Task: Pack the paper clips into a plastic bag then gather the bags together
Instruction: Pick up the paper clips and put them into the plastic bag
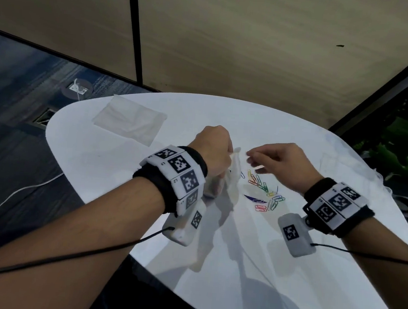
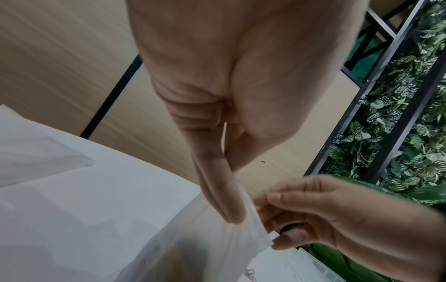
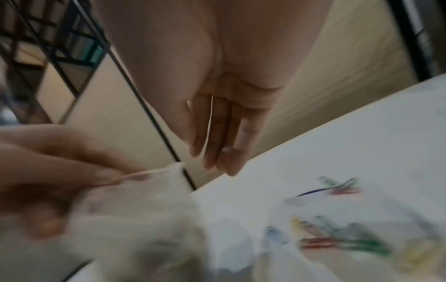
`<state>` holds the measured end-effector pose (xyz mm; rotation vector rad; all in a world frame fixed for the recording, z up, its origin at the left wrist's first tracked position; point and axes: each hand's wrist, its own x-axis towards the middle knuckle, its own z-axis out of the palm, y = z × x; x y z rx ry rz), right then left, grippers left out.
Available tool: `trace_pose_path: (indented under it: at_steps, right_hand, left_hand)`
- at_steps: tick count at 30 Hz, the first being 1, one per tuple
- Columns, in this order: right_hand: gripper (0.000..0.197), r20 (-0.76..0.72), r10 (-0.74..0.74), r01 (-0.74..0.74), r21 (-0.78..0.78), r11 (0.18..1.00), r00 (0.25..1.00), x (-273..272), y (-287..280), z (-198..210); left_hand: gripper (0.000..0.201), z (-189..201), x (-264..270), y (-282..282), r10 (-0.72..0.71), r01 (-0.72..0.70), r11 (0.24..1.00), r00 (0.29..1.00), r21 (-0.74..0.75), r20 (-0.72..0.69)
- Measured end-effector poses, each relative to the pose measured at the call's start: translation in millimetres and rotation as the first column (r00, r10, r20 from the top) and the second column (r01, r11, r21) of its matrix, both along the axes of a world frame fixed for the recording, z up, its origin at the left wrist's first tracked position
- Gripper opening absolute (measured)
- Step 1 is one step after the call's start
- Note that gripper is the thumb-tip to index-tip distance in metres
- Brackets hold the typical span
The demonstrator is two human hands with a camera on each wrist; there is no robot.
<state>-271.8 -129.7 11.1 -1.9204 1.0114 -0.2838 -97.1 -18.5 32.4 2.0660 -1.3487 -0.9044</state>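
Round white table (image 1: 285,276) against pale wood-grain wall panels, dark floor off to the left, green foliage off to the right. Left hand (image 1: 214,153) with fingers curled, thumb and forefinger pinching the top edge of a clear plastic bag (image 1: 230,179), which hangs down toward the tabletop with what look like a few coloured clips already blurred inside. Right hand (image 1: 280,163) just right of the bag's mouth, fingers (image 1: 254,157) loosely extended and relaxed, tips near or perhaps brushing the rim in the left wrist view; nothing clearly held, though motion blur in the right wrist view leaves a small pinched clip impossible to rule out. Loose paper clips (image 1: 266,193) scattered on the table directly beneath and slightly nearer than the right hand, to the right of the bag, well apart from the left hand. Pile strung out from far-left to near-right, so probably a short drop for the right hand to the clips, then a short carry left to the held-open mouth. Right hand plainly the nearer one for picking; left best kept as the holder. Spare flat bag (image 1: 131,121) lying at the far left of the table, well apart from both hands, not yet gathered with the one in use.
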Motion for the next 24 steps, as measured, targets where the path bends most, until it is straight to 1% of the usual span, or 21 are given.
trace_pose_path:
  at_steps: [1, 2, 3, 4, 5, 6, 7, 9, 11, 12, 13, 14, 15, 16, 17, 18, 20, 21, 23, 24]
  right_hand:
    - [0.015, -0.035, -0.065, 0.064, -0.047, 0.997, 0.997, -7, -12, -6]
    - [0.016, -0.129, -0.124, 0.109, -0.122, 0.987, 0.984, -15, -24, -16]
    - [0.022, -0.280, -0.163, 0.108, -0.202, 0.973, 0.946, -22, -33, -26]
    - [0.031, -0.440, -0.171, 0.071, -0.234, 0.970, 0.882, -29, -40, -39]
    - [0.039, -0.560, -0.152, 0.031, -0.220, 0.975, 0.815, -33, -44, -53]
    - [0.042, -0.624, -0.120, 0.001, -0.187, 0.982, 0.772, -35, -45, -65]
    - [0.042, -0.643, -0.101, -0.001, -0.156, 0.988, 0.759, -34, -45, -78]
    - [0.043, -0.630, -0.098, 0.006, -0.147, 0.989, 0.770, -26, -42, -97]
    - [0.055, -0.608, -0.095, -0.023, -0.182, 0.983, 0.788, -12, -38, -110]
    - [0.059, -0.581, -0.091, -0.036, -0.202, 0.979, 0.809, -4, -34, -113]
    - [0.060, -0.560, -0.059, -0.081, -0.221, 0.972, 0.826, 3, -29, -113]
    - [0.059, -0.547, 0.010, -0.159, -0.226, 0.961, 0.837, 8, -24, -113]
    - [0.056, -0.555, 0.098, -0.265, -0.229, 0.937, 0.826, 10, -18, -111]
    - [0.053, -0.572, 0.183, -0.373, -0.235, 0.897, 0.800, 9, -13, -110]
    - [0.052, -0.609, 0.238, -0.467, -0.248, 0.849, 0.756, 4, -9, -108]
    - [0.053, -0.657, 0.271, -0.541, -0.249, 0.803, 0.704, -2, -4, -106]
    - [0.055, -0.750, 0.287, -0.648, -0.238, 0.723, 0.596, -24, 1, -100]
    - [0.056, -0.784, 0.273, -0.683, -0.245, 0.688, 0.557, -37, 1, -97]
    - [0.059, -0.827, 0.247, -0.706, -0.231, 0.670, 0.505, -62, 1, -90]
    - [0.061, -0.825, 0.245, -0.704, -0.236, 0.670, 0.510, -70, 4, -88]
  left_hand:
    - [0.029, 0, 2, 0, -0.003, 0.003, 1.000, 1.000, 0.004, -0.006]
    - [0.030, -1, 3, 1, 0.000, 0.000, 1.000, 1.000, 0.006, -0.013]
    - [0.030, -2, 6, 1, 0.009, -0.009, 1.000, 1.000, 0.007, -0.022]
    - [0.030, -3, 8, 2, 0.019, -0.019, 1.000, 0.999, 0.006, -0.028]
    - [0.031, -4, 11, 3, 0.027, -0.027, 1.000, 0.999, 0.004, -0.031]
    - [0.031, -5, 14, 4, 0.031, -0.031, 1.000, 0.999, 0.004, -0.032]
    - [0.031, -6, 17, 6, 0.033, -0.033, 0.999, 0.999, 0.006, -0.034]
    - [0.030, -7, 24, 8, 0.034, -0.033, 0.999, 0.998, 0.016, -0.044]
    - [0.029, -7, 29, 10, 0.045, -0.043, 0.999, 0.997, 0.028, -0.059]
    - [0.029, -7, 30, 11, 0.052, -0.051, 0.998, 0.997, 0.029, -0.064]
    - [0.029, -7, 31, 11, 0.057, -0.056, 0.998, 0.996, 0.027, -0.066]
    - [0.029, -7, 31, 11, 0.057, -0.056, 0.998, 0.996, 0.024, -0.062]
    - [0.029, -7, 31, 11, 0.054, -0.052, 0.998, 0.997, 0.024, -0.058]
    - [0.028, -7, 31, 11, 0.048, -0.047, 0.999, 0.997, 0.025, -0.056]
    - [0.027, -7, 31, 11, 0.045, -0.043, 0.999, 0.997, 0.029, -0.058]
    - [0.026, -7, 31, 10, 0.042, -0.040, 0.999, 0.997, 0.033, -0.060]
    - [0.025, -8, 33, 10, 0.037, -0.035, 0.999, 0.998, 0.036, -0.053]
    - [0.025, -8, 33, 9, 0.034, -0.033, 0.999, 0.998, 0.036, -0.049]
    - [0.025, -8, 32, 9, 0.032, -0.030, 0.999, 0.999, 0.038, -0.044]
    - [0.025, -7, 30, 8, 0.030, -0.028, 0.999, 0.999, 0.041, -0.044]
